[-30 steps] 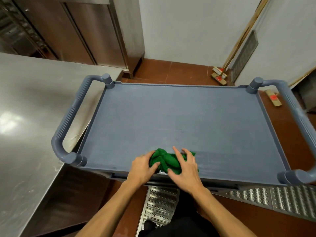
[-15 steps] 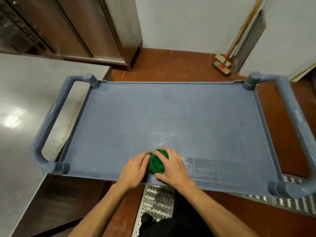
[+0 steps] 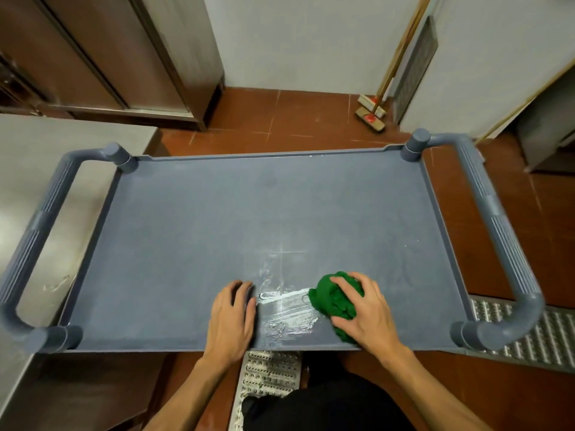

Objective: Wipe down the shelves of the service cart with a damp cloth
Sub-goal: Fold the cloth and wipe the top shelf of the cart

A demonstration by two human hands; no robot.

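Head view — right hand (image 3: 367,312) clutching green cloth (image 3: 333,301), slid rightward, left hand (image 3: 231,318) off it, fingers (image 3: 238,290) flat

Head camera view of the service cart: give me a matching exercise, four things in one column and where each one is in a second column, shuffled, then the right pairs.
Things
1. green cloth
2. left hand
3. brush heads
4. wet streak

Places
A. on the tiled floor by the far wall
B. flat on the top shelf near its front edge, holding nothing
C. bunched under the right hand
D. on the shelf surface between the two hands

Pairs: 1-C, 2-B, 3-A, 4-D
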